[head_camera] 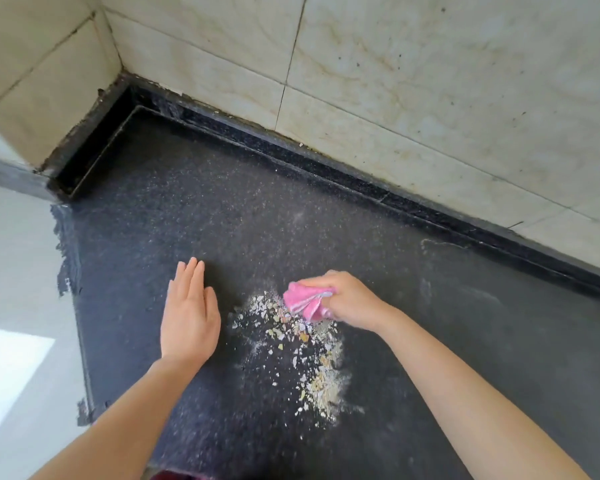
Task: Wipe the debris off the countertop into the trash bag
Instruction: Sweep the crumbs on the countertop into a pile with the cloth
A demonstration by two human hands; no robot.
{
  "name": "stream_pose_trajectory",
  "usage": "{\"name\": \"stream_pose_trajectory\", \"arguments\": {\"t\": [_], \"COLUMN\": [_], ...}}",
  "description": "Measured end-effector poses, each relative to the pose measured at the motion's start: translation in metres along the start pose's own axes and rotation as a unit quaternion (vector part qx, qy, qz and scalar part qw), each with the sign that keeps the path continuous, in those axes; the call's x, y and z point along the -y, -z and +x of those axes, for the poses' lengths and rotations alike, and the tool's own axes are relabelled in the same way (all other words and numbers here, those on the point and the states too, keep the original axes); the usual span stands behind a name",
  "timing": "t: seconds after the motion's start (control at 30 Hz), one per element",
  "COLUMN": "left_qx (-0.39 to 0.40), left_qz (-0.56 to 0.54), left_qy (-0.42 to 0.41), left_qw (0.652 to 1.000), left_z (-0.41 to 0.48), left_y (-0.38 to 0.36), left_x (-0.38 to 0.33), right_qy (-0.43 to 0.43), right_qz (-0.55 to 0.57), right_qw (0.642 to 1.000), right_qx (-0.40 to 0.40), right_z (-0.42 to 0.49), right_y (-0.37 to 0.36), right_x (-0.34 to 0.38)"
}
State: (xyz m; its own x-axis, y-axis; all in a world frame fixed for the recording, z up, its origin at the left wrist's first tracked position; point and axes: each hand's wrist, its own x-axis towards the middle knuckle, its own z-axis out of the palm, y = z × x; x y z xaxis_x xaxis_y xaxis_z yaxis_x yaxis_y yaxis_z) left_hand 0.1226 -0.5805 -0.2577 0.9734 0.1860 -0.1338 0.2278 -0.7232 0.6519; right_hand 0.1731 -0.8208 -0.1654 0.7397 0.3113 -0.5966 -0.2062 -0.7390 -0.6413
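A pile of pale crumbs and flakes, the debris [303, 348], lies on the dark speckled countertop [222, 220], spread in a band toward the near edge. My right hand [347, 299] grips a bunched pink cloth [305, 299] at the far end of the pile, touching the crumbs. Left of the pile, my left hand [189, 317] is held with straight fingers together, palm turned toward the debris, its edge on or just above the counter. No trash bag is visible.
Tiled walls [430, 81] meet in a corner at the back left, with a raised black ledge [291, 147] along their base. The counter's left edge [80, 306] drops to a pale floor [14, 306]. A dark red item [174, 475] peeks in at the bottom edge.
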Motion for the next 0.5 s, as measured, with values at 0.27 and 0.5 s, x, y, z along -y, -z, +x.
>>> {"name": "stream_pose_trajectory", "arguments": {"t": [0.27,0.5], "left_qx": [-0.036,-0.037], "left_qz": [0.084,0.125], "left_qy": [0.036,0.098], "left_qw": [0.995,0.987], "left_z": [-0.091,-0.135], "left_y": [-0.013,-0.029], "left_x": [0.026,0.016], "right_qy": [-0.087,-0.009], "right_qz": [0.017,-0.089], "right_qw": [0.963,0.982], "right_qx": [-0.253,-0.167], "right_z": [0.062,0.036], "right_y": [0.066,-0.016], "right_x": [-0.068,-0.095]}}
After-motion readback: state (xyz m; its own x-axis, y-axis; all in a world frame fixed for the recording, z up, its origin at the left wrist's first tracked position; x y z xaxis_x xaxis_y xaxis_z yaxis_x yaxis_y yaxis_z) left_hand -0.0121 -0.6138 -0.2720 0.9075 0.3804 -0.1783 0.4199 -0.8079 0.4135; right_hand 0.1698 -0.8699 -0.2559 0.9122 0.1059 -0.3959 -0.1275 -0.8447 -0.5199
